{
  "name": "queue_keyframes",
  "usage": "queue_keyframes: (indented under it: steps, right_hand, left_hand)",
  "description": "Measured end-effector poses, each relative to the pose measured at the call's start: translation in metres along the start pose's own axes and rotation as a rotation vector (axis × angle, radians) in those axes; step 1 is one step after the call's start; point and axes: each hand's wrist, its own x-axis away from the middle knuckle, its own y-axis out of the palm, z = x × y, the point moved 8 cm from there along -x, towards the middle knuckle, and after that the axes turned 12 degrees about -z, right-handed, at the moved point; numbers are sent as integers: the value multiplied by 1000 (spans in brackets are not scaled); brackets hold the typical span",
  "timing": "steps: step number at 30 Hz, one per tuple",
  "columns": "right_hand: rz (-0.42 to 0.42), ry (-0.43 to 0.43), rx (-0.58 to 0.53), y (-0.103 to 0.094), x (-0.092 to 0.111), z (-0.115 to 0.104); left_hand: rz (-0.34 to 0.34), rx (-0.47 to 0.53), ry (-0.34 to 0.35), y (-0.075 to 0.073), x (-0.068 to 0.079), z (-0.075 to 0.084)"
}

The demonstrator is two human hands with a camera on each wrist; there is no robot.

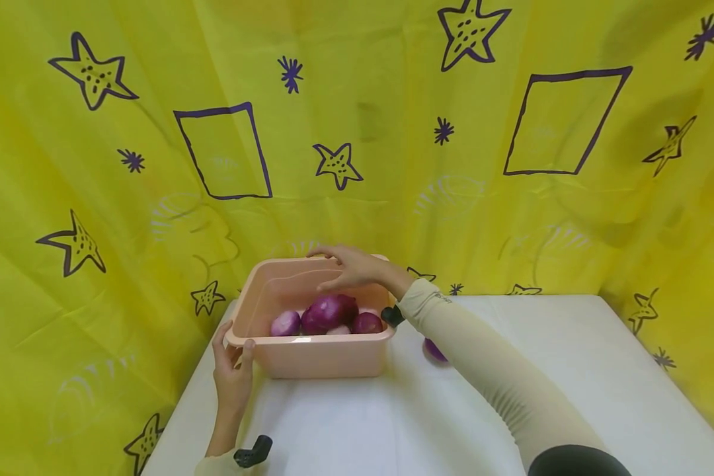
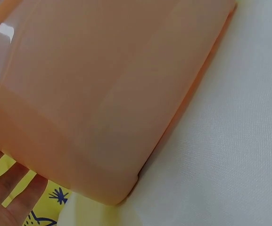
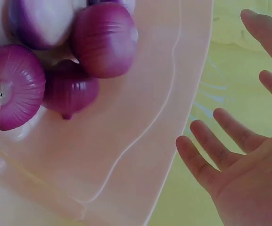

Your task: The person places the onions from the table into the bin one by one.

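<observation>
A pale pink plastic tub (image 1: 321, 360) stands on the table with several purple onions (image 1: 333, 311) inside. At its front left corner, my left hand (image 1: 232, 377) holds the rim, thumb at the front and fingers along the left side. The left wrist view shows those fingers (image 2: 27, 193) against the tub wall. Over the tub's back rim hovers my right hand (image 1: 357, 268), fingers spread and nothing in them. In the right wrist view, a round onion (image 3: 105, 40) lies in the tub, apart from that hand.
Another purple onion (image 1: 434, 352) lies on the white table (image 1: 512, 370) right of the tub, partly hidden by my right forearm. A yellow curtain (image 1: 387, 165) with star drawings hangs behind and at the sides.
</observation>
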Motion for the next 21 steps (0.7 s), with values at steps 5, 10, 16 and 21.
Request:
queue_keyframes:
  steps: [5, 10, 16, 21]
  right_hand:
    - [13, -35, -49, -5, 4, -3]
    - [60, -41, -60, -14, 13, -1]
    - [115, -27, -101, -28, 36, 11]
    - [157, 19, -113, -41, 66, 22]
  left_hand:
    - [-2, -5, -2, 0, 1, 2]
    - [5, -9, -6, -1, 1, 2]
    - [-2, -16, -4, 0, 0, 1]
    - [-3, -25, -12, 0, 0, 2]
